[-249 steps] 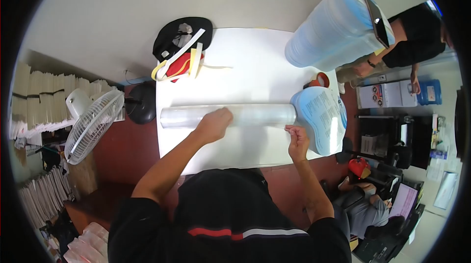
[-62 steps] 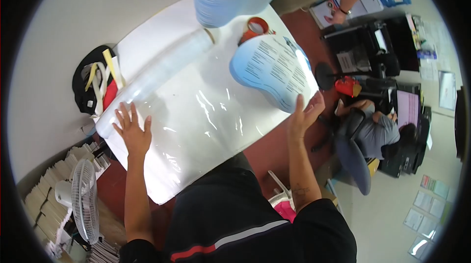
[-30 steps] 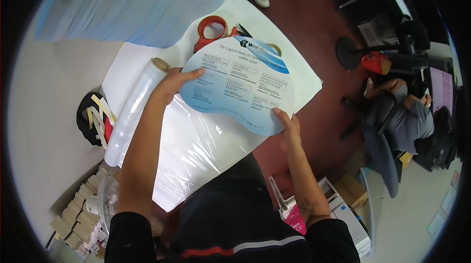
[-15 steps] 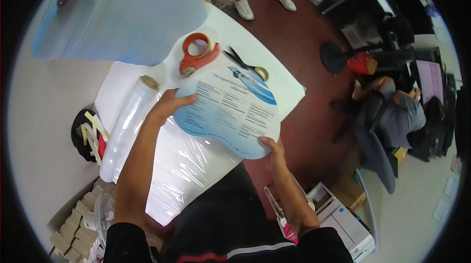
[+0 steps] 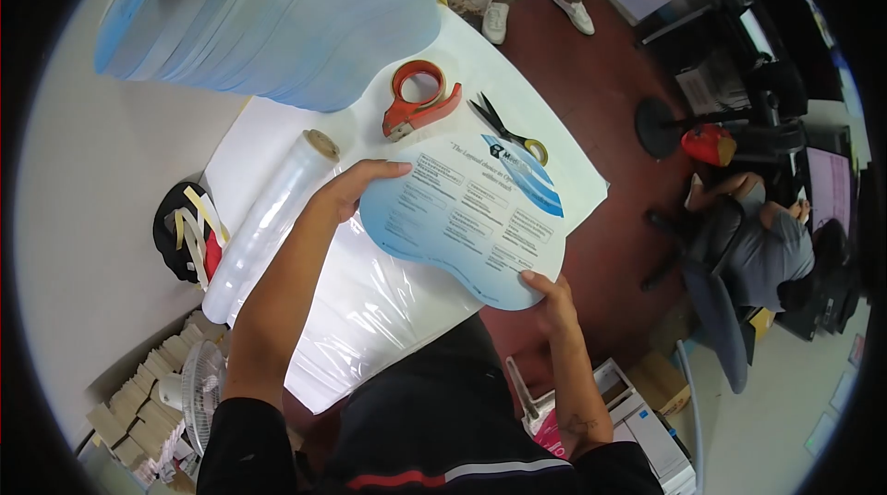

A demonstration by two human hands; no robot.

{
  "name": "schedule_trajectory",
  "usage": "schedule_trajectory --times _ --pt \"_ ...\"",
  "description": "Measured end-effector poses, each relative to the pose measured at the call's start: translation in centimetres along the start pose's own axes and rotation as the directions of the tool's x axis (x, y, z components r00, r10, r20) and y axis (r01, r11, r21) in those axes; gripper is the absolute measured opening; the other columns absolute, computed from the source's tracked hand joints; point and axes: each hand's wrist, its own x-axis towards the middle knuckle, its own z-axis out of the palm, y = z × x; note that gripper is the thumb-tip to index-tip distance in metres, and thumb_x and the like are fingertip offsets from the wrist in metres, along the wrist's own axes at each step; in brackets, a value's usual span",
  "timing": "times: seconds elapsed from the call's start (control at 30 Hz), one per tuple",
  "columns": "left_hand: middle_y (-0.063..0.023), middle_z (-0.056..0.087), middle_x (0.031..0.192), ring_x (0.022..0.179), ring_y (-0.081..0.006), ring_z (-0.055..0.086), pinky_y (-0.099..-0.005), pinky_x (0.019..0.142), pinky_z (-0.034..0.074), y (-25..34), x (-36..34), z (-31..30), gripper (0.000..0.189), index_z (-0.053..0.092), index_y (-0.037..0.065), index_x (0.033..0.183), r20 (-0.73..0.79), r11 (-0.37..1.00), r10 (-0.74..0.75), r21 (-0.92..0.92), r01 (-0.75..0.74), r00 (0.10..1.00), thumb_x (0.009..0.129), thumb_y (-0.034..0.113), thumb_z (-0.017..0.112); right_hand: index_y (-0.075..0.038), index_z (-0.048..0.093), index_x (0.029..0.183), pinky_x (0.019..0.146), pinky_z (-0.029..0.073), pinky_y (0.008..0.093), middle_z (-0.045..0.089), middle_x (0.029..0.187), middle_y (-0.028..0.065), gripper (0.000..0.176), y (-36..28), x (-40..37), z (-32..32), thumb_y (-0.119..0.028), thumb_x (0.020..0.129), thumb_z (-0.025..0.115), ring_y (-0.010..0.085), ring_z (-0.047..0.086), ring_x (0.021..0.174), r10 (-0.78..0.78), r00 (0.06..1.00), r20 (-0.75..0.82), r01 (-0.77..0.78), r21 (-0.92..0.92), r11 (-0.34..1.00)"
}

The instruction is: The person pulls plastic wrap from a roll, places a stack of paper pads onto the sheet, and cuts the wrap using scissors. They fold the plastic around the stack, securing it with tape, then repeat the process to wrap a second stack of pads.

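Note:
A curved, light-blue printed card point(image 5: 467, 218) is held up over the table between both hands. My left hand point(image 5: 360, 185) grips its left edge, thumb on the printed face and fingers behind. At the lower right edge, my right hand point(image 5: 554, 299) pinches it in the same way. Beyond the card lie an orange tape dispenser point(image 5: 399, 114) and black scissors with yellow-lined handles point(image 5: 508, 130). Left of my left hand rests a roll of clear plastic film point(image 5: 268, 222) with a cardboard core.
A tall stack of matching blue sheets point(image 5: 277, 24) stands at the table's far left. Clear film covers the near part of the white table point(image 5: 587, 188). A fan point(image 5: 199, 393) stands lower left. One person stands beyond the table; another sits on a chair point(image 5: 716, 310) at right.
The view has shifted, so the table and its things appear farther right. Both hands still hold the card, and its print shows more sharply now.

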Motion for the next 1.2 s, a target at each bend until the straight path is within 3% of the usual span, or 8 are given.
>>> schedule_trajectory --times 0.27,0.57,0.7,0.87,0.97,1.1,1.17,1.2 --pt "-0.0205 0.065 0.121 0.108 -0.0254 0.066 -0.0336 0.095 0.05 0.1 -1.7 1.7 0.073 0.057 -0.01 0.13 -0.041 0.985 0.162 -0.047 -0.164 0.986 0.08 0.038 0.078 0.005 0.046 0.142 0.109 0.044 0.0441 0.06 0.134 0.0202 0.07 2.2 0.4 -1.6 -0.018 0.081 0.071 0.0336 0.058 0.123 0.081 0.996 0.046 -0.091 0.288 0.953" --pt "-0.018 0.06 0.124 0.116 -0.0252 0.059 -0.036 0.103 0.045 -4.8 -5.4 3.3 0.087 0.048 -0.008 0.137 -0.047 0.897 0.43 -0.09 -0.433 0.901 0.067 0.026 0.087 0.004 0.046 0.142 0.109 0.045 0.0437 0.061 0.135 0.0175 0.074 3.5 -2.1 -4.0 -0.014 0.074 0.069 0.0328 0.059 0.124 0.048 0.995 0.082 -0.069 0.277 0.958" --pt "-0.0143 0.055 0.133 0.125 -0.0249 0.053 -0.0391 0.11 0.039 -8.3 -7.7 2.5 0.096 0.044 -0.003 0.144 0.007 0.887 0.456 -0.086 -0.454 0.89 0.064 0.024 0.09 0.005 0.046 0.142 0.109 0.045 0.0426 0.06 0.135 0.0192 0.084 0.8 -5.1 -3.3 -0.007 0.064 0.074 0.0337 0.058 0.126 0.033 0.999 0.03 -0.038 0.188 0.981" --pt "-0.0144 0.049 0.141 0.132 -0.0283 0.049 -0.0468 0.114 0.038 -9.1 -9.2 0.4 0.114 0.036 -0.001 0.149 0.155 0.844 0.503 0.121 -0.522 0.85 0.056 0.025 0.096 0.004 0.032 0.151 0.112 0.039 0.041 0.055 0.14 0.0164 0.105 -4.6 -3.6 -4.0 -0.008 0.061 0.084 0.0298 0.052 0.132 -0.028 0.964 0.264 0.108 -0.294 0.95" --pt "-0.0164 0.05 0.139 0.13 -0.028 0.051 -0.0454 0.113 0.041 -6.1 -8.5 -0.2 0.117 0.036 -0.002 0.148 0.216 0.647 0.629 0.388 -0.657 0.747 0.052 0.027 0.097 0.003 0.019 0.155 0.113 0.037 0.0405 0.051 0.142 0.0158 0.118 -6.9 -0.5 -3.6 -0.013 0.062 0.089 0.0285 0.05 0.132 -0.202 0.889 0.411 0.399 -0.479 0.782" --pt "-0.0195 0.051 0.136 0.128 -0.0339 0.054 -0.042 0.11 0.044 -3.4 -5.6 -0.7 0.114 0.038 0.0 0.143 0.337 0.342 0.746 0.546 -0.765 0.574 0.047 0.02 0.097 0.001 0.009 0.156 0.114 0.035 0.0399 0.048 0.142 0.0163 0.128 -8.1 2.9 -4.6 -0.018 0.061 0.092 0.028 0.049 0.132 -0.435 0.669 0.603 0.742 -0.58 0.336" --pt "-0.0201 0.049 0.138 0.128 -0.0363 0.053 -0.0424 0.109 0.044 -3.7 -3.9 -0.8 0.117 0.036 0.001 0.144 0.386 0.238 0.758 0.587 -0.774 0.526 0.045 0.02 0.097 0.001 0.008 0.156 0.114 0.035 0.0406 0.046 0.142 0.0175 0.129 -7.4 4.4 -5.4 -0.022 0.061 0.092 0.0269 0.046 0.134 -0.312 0.833 0.457 0.552 -0.633 0.544" --pt "-0.0204 0.047 0.14 0.129 -0.0371 0.052 -0.0431 0.109 0.044 -4.3 -2.7 -0.8 0.12 0.033 0.002 0.145 0.373 0.266 0.735 0.61 -0.746 0.567 0.045 0.019 0.097 0.001 0.007 0.155 0.114 0.035 0.0426 0.042 0.143 0.0206 0.131 -7.0 5.3 -6.0 -0.026 0.06 0.093 0.0296 0.044 0.135 -0.305 0.802 0.513 0.597 -0.681 0.424"
